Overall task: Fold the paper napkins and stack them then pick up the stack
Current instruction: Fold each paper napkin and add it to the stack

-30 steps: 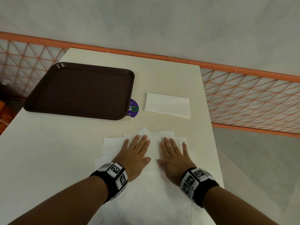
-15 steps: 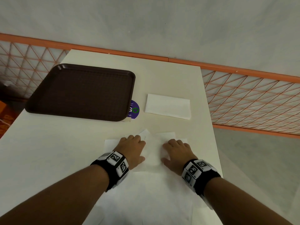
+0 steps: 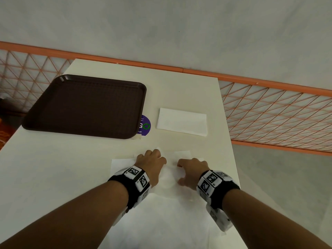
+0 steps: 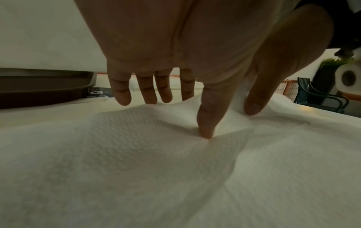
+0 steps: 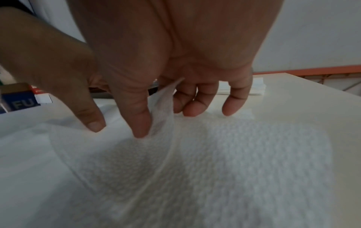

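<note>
Several unfolded white napkins lie overlapping at the table's near edge. My left hand and right hand sit side by side on the top sheet, fingers curled. In the left wrist view one fingertip presses the sheet down while a raised ridge of paper stands between it and the other fingers. In the right wrist view the sheet's edge rises between the forefinger and the curled fingers behind it. A folded napkin lies flat farther back on the right.
A dark brown tray sits at the back left, partly over a purple sticker. The table's right edge runs close to my right hand. An orange mesh railing stands beyond it.
Both hands lay flat with fingers spread a second ago. The fingers have since curled and drawn back toward me, bunching up the top napkin's far part.
</note>
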A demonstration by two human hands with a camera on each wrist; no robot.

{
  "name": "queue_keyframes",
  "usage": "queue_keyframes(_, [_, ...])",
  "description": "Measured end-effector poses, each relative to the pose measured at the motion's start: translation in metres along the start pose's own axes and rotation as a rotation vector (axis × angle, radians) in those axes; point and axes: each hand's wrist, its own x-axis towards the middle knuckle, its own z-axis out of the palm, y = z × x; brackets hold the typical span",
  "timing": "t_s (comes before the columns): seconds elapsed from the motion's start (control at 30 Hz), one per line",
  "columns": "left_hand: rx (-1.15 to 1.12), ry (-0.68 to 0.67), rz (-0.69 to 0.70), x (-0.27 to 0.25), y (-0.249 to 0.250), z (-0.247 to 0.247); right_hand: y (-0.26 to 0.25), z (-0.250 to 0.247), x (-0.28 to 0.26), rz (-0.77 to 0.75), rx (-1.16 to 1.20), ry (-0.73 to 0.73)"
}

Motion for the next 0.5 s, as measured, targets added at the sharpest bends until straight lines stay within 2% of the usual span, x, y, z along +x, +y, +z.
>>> queue_keyframes(0.13, [0.014, 0.03, 0.024, -0.002, -0.002, -0.001, 0.002, -0.001, -0.01, -0.094, 0.1, 0.068])
queue_keyframes(0.23, [-0.042, 0.031, 0.051, -0.008, -0.008, -0.005, 0.009, -0.001, -0.017, -0.121, 0.394, 0.123])
queue_keyframes(0.4, [-0.532, -0.008, -0.055, -0.021, -0.036, -0.017, 0.025, -0.008, -0.018, -0.056, 0.848, 0.233])
queue_keyframes(0.5, [-0.867, 0.037, -0.102, -0.015, -0.05, -0.024, 0.038, -0.016, -0.009, 0.026, 0.965, 0.277])
